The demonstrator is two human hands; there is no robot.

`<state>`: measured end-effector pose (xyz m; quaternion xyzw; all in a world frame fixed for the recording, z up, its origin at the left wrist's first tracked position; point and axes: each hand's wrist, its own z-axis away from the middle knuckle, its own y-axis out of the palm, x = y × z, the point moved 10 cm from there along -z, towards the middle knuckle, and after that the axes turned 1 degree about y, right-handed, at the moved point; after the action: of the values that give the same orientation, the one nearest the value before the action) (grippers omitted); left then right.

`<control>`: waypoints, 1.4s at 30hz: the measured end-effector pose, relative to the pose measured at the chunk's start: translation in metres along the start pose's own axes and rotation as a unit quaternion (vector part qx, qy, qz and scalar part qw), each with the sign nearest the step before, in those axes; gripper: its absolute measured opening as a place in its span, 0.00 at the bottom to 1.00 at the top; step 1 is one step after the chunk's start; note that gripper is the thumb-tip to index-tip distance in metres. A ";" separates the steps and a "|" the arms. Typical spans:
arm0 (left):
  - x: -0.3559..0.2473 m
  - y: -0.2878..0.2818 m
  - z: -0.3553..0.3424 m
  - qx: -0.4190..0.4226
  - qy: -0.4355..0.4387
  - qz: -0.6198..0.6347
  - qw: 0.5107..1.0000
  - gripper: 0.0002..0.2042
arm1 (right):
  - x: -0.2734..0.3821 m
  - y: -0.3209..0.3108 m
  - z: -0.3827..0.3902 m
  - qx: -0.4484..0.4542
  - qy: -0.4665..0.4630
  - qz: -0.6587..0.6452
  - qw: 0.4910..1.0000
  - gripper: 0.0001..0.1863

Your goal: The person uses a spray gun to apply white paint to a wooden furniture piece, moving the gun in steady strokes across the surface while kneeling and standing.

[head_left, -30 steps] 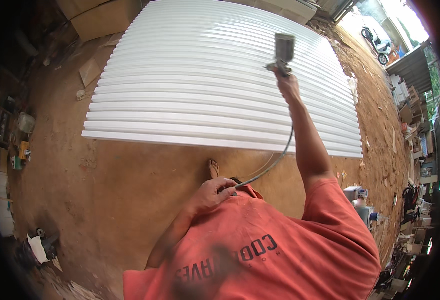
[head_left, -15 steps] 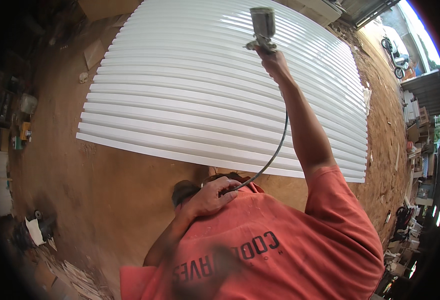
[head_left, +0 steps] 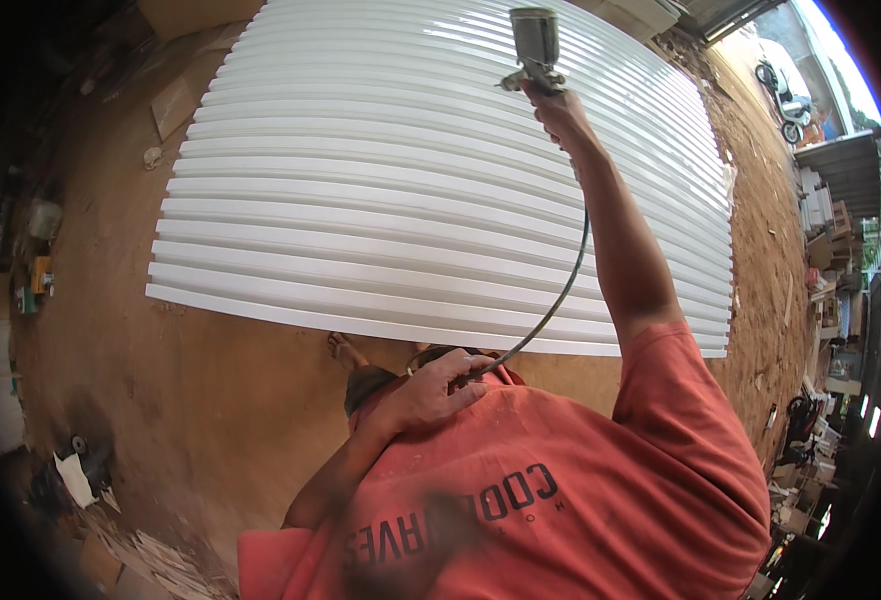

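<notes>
My right hand (head_left: 564, 122) is wrapped round the handle of a spray gun (head_left: 538, 72) with a grey metal cup on top. The arm is stretched far out, with the gun above a wide row of long white strips (head_left: 361, 215) lying side by side. Their surface is glossy toward the far right. From the gun a thin dark hose (head_left: 564, 293) curves back to my waist. There my left hand (head_left: 431, 392) is closed round the hose, against my red shirt; its fingertips are partly hidden.
Brown ground surrounds the strips, with my bare foot (head_left: 344, 350) near their front edge. A flat board (head_left: 173, 108) lies at the far left. A motorbike (head_left: 783, 105) stands at the far right, and clutter lines the right side. Several wood offcuts lie at lower left.
My right hand and the spray gun have shifted slightly right over the strips. The view has moved a little, and my foot now shows beside the front edge. Both grips are unchanged.
</notes>
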<state>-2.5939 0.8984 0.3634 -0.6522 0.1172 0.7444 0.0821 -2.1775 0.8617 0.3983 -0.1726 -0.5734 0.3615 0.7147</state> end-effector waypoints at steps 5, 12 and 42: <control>0.001 0.008 -0.015 0.082 0.005 -0.015 0.996 0.25 | -0.059 -0.059 0.004 -0.076 0.062 0.001 0.995 0.28; -0.003 0.024 -0.030 0.148 0.010 0.015 0.989 0.26 | -0.130 -0.149 0.011 -0.187 0.101 0.013 0.977 0.29; -0.044 0.043 -0.008 -0.066 0.005 0.020 0.998 0.37 | 0.137 0.053 -0.010 0.065 -0.145 -0.030 0.987 0.29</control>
<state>-2.5924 0.8563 0.4090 -0.6573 0.0811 0.7489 0.0233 -2.1736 0.9973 0.4556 -0.0546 -0.6513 0.3975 0.6440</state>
